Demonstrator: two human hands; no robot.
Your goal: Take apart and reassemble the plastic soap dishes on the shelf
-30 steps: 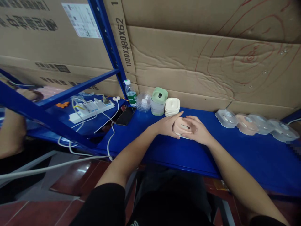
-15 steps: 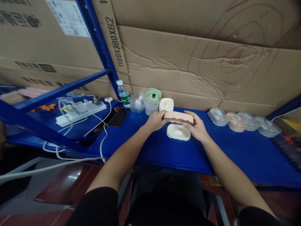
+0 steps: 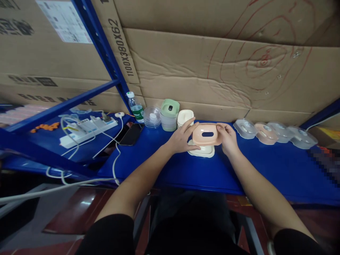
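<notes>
A peach-pink plastic cover [image 3: 207,141] with an oblong slot in its middle is held up above the blue table, its broad slotted face turned toward me. My right hand [image 3: 228,139] pinches its right edge between thumb and fingers. On the other side, my left hand [image 3: 183,137] has its fingers at the upper left edge and its thumb at the lower left. Just below and behind the cover lies a cream oblong plastic piece [image 3: 204,152] on the table, partly hidden by it. Close beyond my left fingers stands a stack of cream pieces [image 3: 186,114].
Along the back stand green-topped stacked containers [image 3: 170,106], clear round lids [image 3: 151,118] and a water bottle [image 3: 136,109]. A phone [image 3: 132,134] and a power strip [image 3: 87,131] with cables lie left. Several clear-covered containers [image 3: 245,128] line the right back of the blue table [image 3: 271,170].
The pink cover has been tilted up, so its slotted face now shows instead of its side. My left fingers have spread along its edge, and my right hand has shifted to its right end.
</notes>
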